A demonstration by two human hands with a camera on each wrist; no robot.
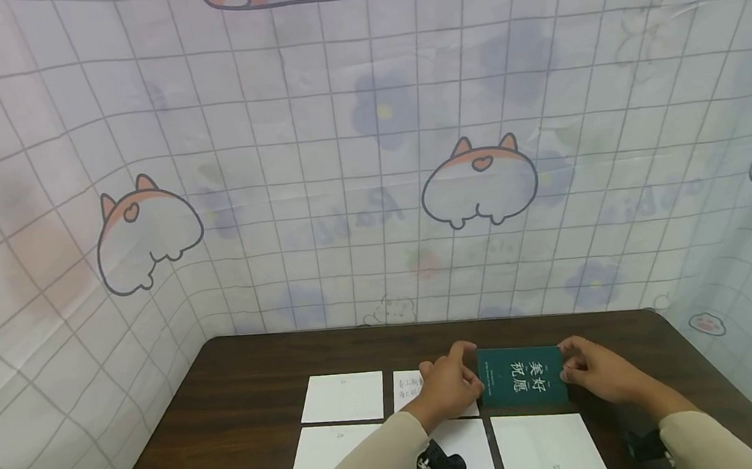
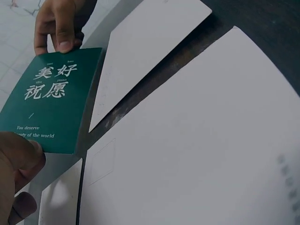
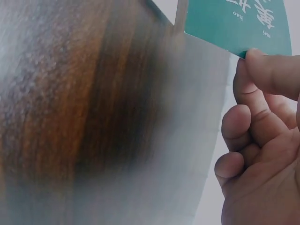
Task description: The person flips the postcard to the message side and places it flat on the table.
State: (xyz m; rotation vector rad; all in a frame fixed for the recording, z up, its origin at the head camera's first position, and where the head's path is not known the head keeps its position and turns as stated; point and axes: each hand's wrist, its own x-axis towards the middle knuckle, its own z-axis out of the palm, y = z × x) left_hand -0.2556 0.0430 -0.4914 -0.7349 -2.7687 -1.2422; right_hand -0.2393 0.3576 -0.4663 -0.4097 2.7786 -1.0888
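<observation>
A green postcard with large white Chinese characters is held by both hands at the back right of the table. My left hand pinches its left edge, with the thumb over the printed face in the left wrist view. On the opposite edge, my right hand grips it between thumb and fingers; the other fingers curl below. Beneath my left hand lies a white card with handwriting, partly covered by that hand. The green postcard also bears small English print, partly hidden by the left thumb.
Several white cards lie in two rows on the dark wooden table: one at back left, one at front right, others partly under the left sleeve. A curtain with a grid and cartoon print hangs behind and beside the table.
</observation>
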